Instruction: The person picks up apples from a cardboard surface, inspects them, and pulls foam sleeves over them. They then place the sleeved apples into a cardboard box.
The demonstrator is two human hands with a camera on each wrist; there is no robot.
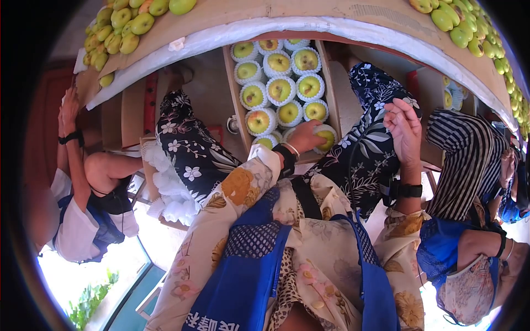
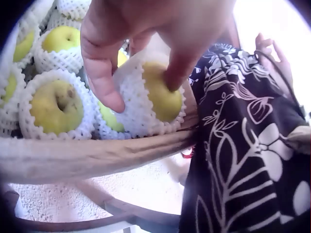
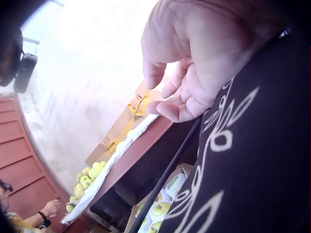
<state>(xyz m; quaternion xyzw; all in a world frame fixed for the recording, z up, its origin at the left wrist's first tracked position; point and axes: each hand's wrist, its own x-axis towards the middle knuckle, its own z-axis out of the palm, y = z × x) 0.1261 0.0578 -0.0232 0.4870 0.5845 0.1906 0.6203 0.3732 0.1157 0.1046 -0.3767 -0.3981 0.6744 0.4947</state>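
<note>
My left hand (image 1: 302,137) is at the near right corner of a cardboard box (image 1: 236,102). Its fingers and thumb grip a yellow-green apple (image 2: 163,94) that sits in a white foam net. In the left wrist view this apple is tilted, right at the box rim (image 2: 97,158), and the fingers cover part of the net. Rows of other netted apples (image 1: 280,90) fill the box. My right hand (image 1: 404,129) is raised over my right knee, holding nothing. In the right wrist view its fingers (image 3: 180,109) hang loosely curled.
A cardboard-covered table (image 1: 309,10) with a pale edge curves above the box, bearing heaps of loose apples (image 1: 124,25). White foam nets (image 1: 172,187) fill a carton left of my legs. People sit on both sides, one in striped trousers (image 1: 466,160).
</note>
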